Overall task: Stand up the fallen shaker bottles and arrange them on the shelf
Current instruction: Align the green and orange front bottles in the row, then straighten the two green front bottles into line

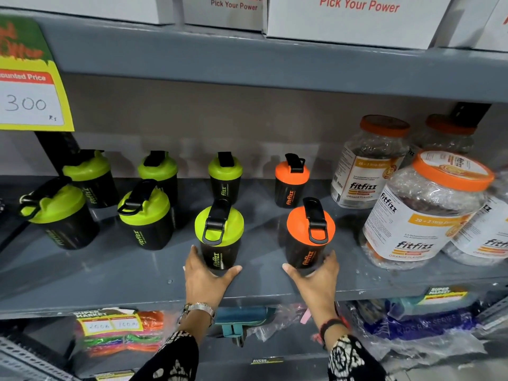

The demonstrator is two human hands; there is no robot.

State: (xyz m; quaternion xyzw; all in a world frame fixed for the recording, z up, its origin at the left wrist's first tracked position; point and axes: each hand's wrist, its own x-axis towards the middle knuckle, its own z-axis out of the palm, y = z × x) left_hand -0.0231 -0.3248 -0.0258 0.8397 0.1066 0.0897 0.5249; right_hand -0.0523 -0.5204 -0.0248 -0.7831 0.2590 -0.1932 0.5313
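Several black shaker bottles stand upright in two rows on the grey shelf [110,273]. My left hand [204,279] cups the base of a front-row bottle with a green lid [219,233], thumb and fingers on either side. My right hand [316,279] cups the base of a front-row bottle with an orange lid [309,233] in the same way. Behind them stand a green-lidded bottle [224,176] and an orange-lidded bottle [292,181]. Further left are several more green-lidded bottles, such as the one [144,215] in the front row. None lies on its side.
Large clear jars with orange lids [423,213] crowd the shelf's right end. A yellow price card [30,97] hangs at the upper left. White boxes [354,20] sit on the shelf above. Packets and bags [121,334] fill the shelf below.
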